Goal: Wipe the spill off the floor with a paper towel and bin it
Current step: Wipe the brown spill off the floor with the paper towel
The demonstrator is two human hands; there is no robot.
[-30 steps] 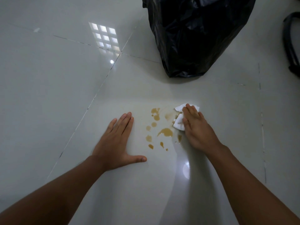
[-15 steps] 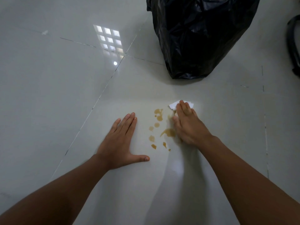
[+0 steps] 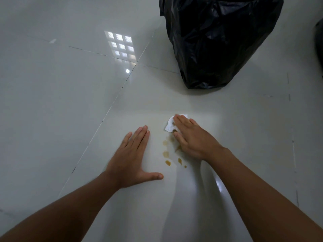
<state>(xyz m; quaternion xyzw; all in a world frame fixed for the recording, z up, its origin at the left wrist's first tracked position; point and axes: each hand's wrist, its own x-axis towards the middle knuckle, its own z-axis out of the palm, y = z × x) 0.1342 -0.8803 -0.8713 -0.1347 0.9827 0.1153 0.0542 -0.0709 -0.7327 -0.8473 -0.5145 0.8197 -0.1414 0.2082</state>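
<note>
A brown spill [image 3: 166, 154] lies as several small drops and a faint smear on the glossy white tile floor [image 3: 70, 102]. My right hand [image 3: 191, 138] presses flat on a white paper towel [image 3: 169, 126], which peeks out past the fingertips at the far end of the spill. The towel shows brown stains. My left hand [image 3: 132, 158] rests flat on the floor with fingers spread, just left of the drops. A bin lined with a black bag [image 3: 216, 41] stands on the floor beyond the spill.
Dark grout lines cross the tiles at left and right. A window's reflection [image 3: 120, 47] shines on the floor at upper middle. A dark object [image 3: 319, 37] sits at the right edge.
My right hand has slid the towel leftward across the far part of the spill. The upper drops and the large blot are gone, leaving a faint smear. My left hand has stayed put.
</note>
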